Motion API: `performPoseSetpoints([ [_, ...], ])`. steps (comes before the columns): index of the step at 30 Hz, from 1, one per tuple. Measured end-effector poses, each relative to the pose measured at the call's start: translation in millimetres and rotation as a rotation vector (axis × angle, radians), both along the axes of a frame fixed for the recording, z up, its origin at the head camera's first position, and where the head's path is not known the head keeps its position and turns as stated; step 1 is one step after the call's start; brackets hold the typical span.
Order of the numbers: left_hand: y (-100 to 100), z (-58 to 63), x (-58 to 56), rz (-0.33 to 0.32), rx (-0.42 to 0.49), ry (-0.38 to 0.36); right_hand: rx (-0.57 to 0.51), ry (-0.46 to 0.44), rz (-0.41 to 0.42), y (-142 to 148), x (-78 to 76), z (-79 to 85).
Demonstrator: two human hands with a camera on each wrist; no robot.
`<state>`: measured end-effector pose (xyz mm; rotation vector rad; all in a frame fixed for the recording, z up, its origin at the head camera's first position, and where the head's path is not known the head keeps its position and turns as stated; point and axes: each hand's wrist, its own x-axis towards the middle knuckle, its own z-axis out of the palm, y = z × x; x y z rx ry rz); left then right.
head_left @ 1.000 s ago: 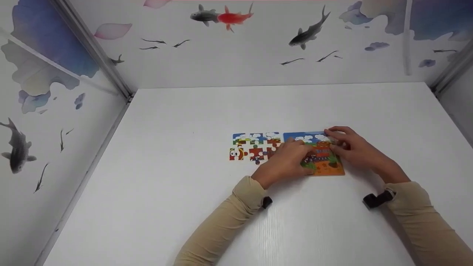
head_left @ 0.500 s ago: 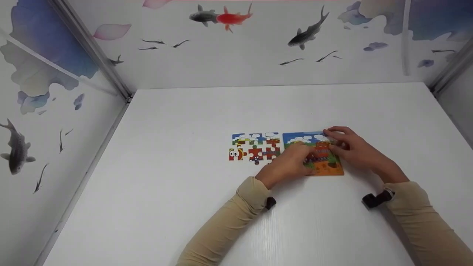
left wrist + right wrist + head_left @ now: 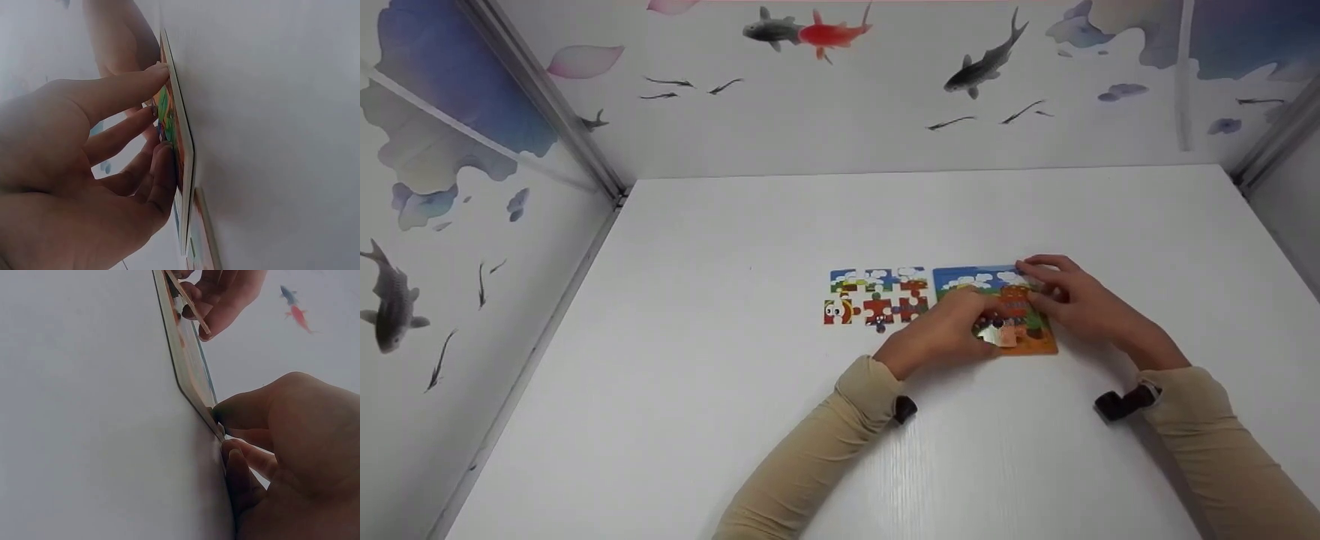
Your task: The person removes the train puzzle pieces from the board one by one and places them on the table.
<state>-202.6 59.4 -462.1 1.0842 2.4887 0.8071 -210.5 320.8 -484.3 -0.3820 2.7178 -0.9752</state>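
Observation:
A jigsaw board (image 3: 975,274) with a caterpillar picture lies flat on the table. My left hand (image 3: 941,330) reaches over its left half from the near side. Its thumb and fingers pinch a puzzle piece (image 3: 1006,336), which catches the light and stands tilted above the picture. The right wrist view shows that puzzle piece (image 3: 192,306) nearly edge-on between the fingertips. At the board's right edge, my right hand (image 3: 1076,300) grips the rim, thumb and fingers bent close to it. Seen from the left wrist, the thumb (image 3: 152,79) lies at the board's near edge.
Several loose puzzle pieces (image 3: 877,309) lie in two rows just left of the board. The white table (image 3: 697,337) runs to a patterned back wall (image 3: 870,120) and a side wall (image 3: 435,262) on the left.
My left hand has shifted slightly right from its place a second ago. The puzzle piece under its fingers has tipped up and now shines pale. My right hand has stayed at the board's edge.

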Motion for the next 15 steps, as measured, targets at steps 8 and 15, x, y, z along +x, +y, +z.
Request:
performPoseSetpoints([
  [8,0.1,-1.0,-0.6,-0.033,0.005,0.062,0.004,0.008,0.009,0.6,-1.1,0.0],
  [15,-3.5,1.3,-0.1,-0.024,0.017,0.098,-0.001,0.019,0.018,0.3,0.2,0.0],
])
